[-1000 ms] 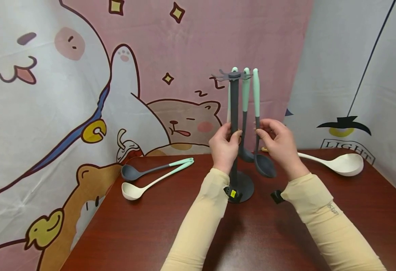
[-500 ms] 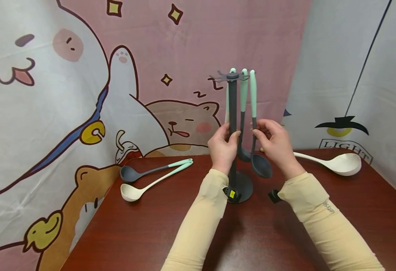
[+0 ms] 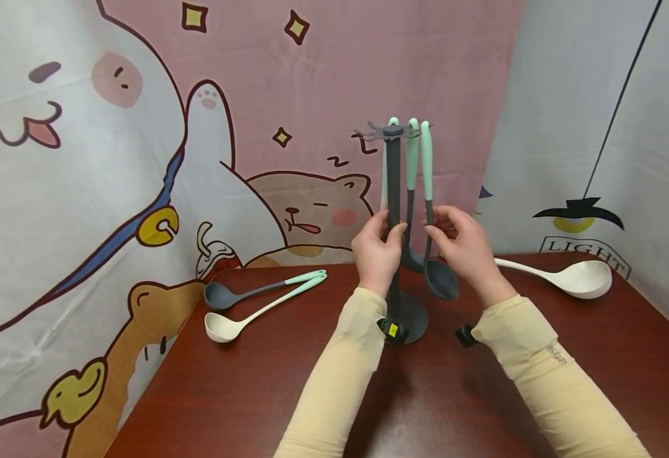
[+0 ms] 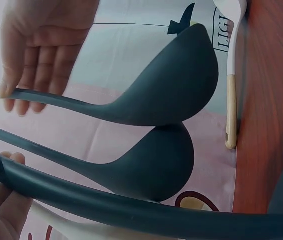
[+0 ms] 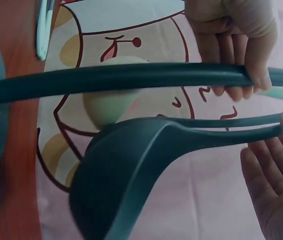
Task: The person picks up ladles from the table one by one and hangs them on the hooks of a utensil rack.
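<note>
In the head view, my left hand grips the dark pole of a utensil stand, thumb in front. My right hand pinches the thin grey shaft of a ladle with a mint handle. Its handle top is at the hooks on the right; whether it hangs there I cannot tell. Just left of it hangs a second grey ladle. A pale utensil with a mint handle hangs behind the pole, mostly hidden. In the left wrist view, the held ladle's bowl overlaps the second one's.
On the table at left lie a grey ladle and a white ladle, handles pointing right. A large white ladle lies at back right, its wooden handle visible in the left wrist view. A printed cloth hangs behind.
The ladle in my right hand has shifted slightly left, closer to the pole. My left hand keeps its grip on the pole.
</note>
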`<state>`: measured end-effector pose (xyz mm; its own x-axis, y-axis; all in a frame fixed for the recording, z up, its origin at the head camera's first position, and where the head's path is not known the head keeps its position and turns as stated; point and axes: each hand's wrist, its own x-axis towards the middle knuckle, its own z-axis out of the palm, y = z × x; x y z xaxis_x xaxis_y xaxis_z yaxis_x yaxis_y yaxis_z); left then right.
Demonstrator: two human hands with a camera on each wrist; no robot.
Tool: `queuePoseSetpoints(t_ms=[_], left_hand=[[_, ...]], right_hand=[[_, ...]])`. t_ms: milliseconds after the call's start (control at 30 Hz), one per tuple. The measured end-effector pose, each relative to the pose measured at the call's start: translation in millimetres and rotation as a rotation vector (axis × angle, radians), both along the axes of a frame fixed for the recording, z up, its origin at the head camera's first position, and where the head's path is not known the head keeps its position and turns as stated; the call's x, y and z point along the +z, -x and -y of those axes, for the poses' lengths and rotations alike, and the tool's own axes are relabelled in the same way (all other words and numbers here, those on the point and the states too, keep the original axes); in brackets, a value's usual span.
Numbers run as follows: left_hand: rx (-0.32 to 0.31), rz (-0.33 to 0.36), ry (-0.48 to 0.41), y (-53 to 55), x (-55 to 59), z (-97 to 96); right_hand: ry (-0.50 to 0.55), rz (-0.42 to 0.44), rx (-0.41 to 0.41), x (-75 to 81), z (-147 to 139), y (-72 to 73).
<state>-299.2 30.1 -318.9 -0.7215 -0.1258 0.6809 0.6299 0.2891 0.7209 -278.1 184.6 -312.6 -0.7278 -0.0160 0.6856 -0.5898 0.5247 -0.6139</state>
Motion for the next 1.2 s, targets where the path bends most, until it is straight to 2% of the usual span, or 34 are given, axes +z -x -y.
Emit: queuePoseSetpoints(t_ms=[167,433,667,800,1033,1200], left_hand=[[-0.009,-0.004,0.002,0.7,-1.3,-0.2],[-0.016,-0.002,-0.007,0.8,-2.2,0.3],[-0.015,0.001,-0.005,1.6,-3.1,0.9],[-0.026,-0.006,-0.012,1.5,-3.2,0.8],[-0.034,0.002,-0.011,0.5,-2.3,1.3],[-0.040,0.007,-0.021,0.5,-2.1,0.9]], right_hand=[[-0.030,0.060,0.051,-8.5,-11,-0.8],[-0.142,0.092,0.070,-25.1,-33,-1.9],[-0.241,0.196,0.137,-39.1,-50,-2.3],[-0.276,0.226,0.172,-46.1,-59,0.0],[-0.346,0.247,0.200,-50.9,-71,-0.2],[-0.359,0.260,0.204,-51.3,-78,-0.2]])
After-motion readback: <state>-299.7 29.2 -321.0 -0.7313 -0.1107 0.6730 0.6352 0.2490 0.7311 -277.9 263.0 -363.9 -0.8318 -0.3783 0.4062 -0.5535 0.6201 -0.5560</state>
